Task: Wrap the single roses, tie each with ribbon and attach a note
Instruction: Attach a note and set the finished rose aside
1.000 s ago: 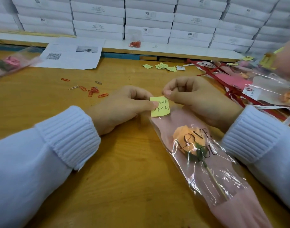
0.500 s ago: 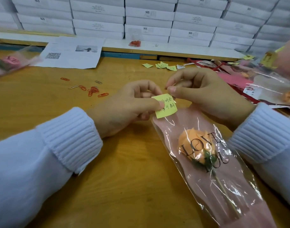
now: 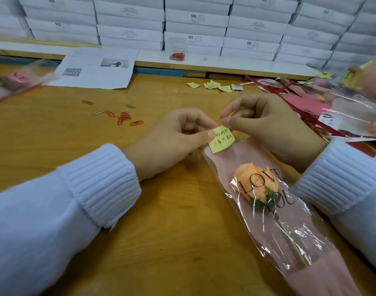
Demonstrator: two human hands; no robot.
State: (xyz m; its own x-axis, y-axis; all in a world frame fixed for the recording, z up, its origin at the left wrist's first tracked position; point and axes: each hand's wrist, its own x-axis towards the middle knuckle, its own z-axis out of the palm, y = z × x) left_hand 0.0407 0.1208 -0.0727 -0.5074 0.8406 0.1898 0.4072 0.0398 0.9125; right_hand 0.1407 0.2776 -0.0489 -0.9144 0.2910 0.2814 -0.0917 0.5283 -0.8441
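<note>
Table, bare stretch leftward — left hand, right hand, fingers tight on yellow note at wrapper edge

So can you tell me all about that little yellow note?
The note is a small yellow paper square with two rows of dark handwriting. It looks thin and flat, and it lies tilted over the top end of the pink wrapper. The left hand pinches its left edge with the thumb on top, and the right hand pinches its top corner.
</note>
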